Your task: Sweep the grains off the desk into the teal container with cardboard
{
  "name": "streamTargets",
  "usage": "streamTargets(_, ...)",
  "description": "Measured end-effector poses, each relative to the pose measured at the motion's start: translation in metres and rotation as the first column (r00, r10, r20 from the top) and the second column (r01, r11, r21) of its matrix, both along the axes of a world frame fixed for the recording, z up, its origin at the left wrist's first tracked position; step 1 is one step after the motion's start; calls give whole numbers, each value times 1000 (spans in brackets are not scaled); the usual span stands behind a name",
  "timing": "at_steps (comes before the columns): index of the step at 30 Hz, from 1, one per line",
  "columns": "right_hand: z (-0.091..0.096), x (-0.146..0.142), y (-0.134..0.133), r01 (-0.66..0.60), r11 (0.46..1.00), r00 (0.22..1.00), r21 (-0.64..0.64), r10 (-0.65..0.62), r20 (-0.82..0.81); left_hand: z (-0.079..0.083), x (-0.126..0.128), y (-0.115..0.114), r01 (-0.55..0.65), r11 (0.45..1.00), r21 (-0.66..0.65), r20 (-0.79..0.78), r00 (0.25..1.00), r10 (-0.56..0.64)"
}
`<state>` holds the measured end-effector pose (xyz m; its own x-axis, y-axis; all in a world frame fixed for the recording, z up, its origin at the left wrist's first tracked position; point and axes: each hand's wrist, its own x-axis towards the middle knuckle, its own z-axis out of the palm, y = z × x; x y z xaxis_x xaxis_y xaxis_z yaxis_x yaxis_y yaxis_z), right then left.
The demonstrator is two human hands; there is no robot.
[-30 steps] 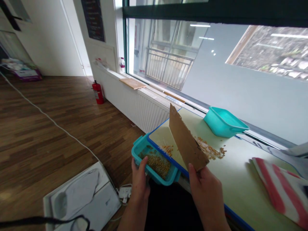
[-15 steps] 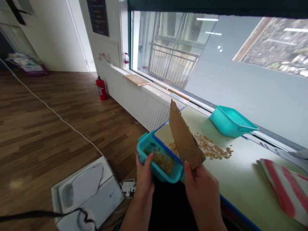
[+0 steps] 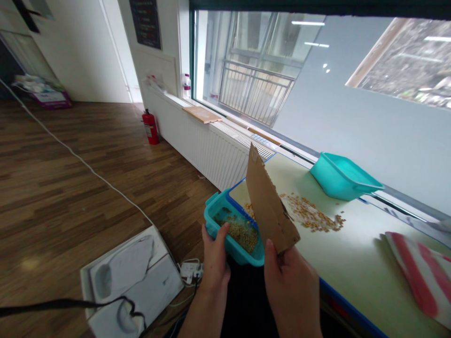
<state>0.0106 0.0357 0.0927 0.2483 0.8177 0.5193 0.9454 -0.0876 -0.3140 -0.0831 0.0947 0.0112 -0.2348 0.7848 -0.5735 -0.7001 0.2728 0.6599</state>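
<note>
My left hand (image 3: 215, 253) grips the near side of a teal plastic container (image 3: 210, 211), thumb over its rim. Small yellowish grains (image 3: 243, 235) lie inside it, and its far side sits at the blue edge of the table. In my right hand (image 3: 291, 281) is a piece of brown cardboard (image 3: 268, 202), pinched at its lower end and tilted upright on the tabletop. Loose yellow kernels (image 3: 310, 213) are spread on the table right of the cardboard; a few more show on its left, by the container. The cardboard hides part of the kernels.
A second teal container (image 3: 338, 180) stands by the window. A red-and-white striped cloth (image 3: 416, 267) lies on the right of the pale table (image 3: 352, 281). On the floor are a white box (image 3: 130, 277), a power strip (image 3: 190, 271) and a fire extinguisher (image 3: 150, 127). A radiator (image 3: 200, 141) runs below the window.
The cardboard's lower end and my right hand have shifted slightly left, toward the container. Fewer kernels show left of the cardboard. The view has also shifted a little; my left hand keeps its grip.
</note>
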Motion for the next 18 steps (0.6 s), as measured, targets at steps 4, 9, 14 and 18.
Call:
streamTargets(4,-3,-4,-5,16,999,1000,-31,-16,-17,0,0,0,5,1000,2,-4,1000,-5)
streamTargets(9,-1,-2,-9,2,1000,998,-27,-4,-69,1,0,0,13,1000,4,-8,1000,-13)
streamTargets(14,9,22,4,84,995,979,-51,-92,-180,2,0,-1,18,999,31,-2,1000,-18)
streamTargets(18,15,52,36,27,997,970,-75,-45,-239,3,-1,-1,19,1000,18,14,1000,-19)
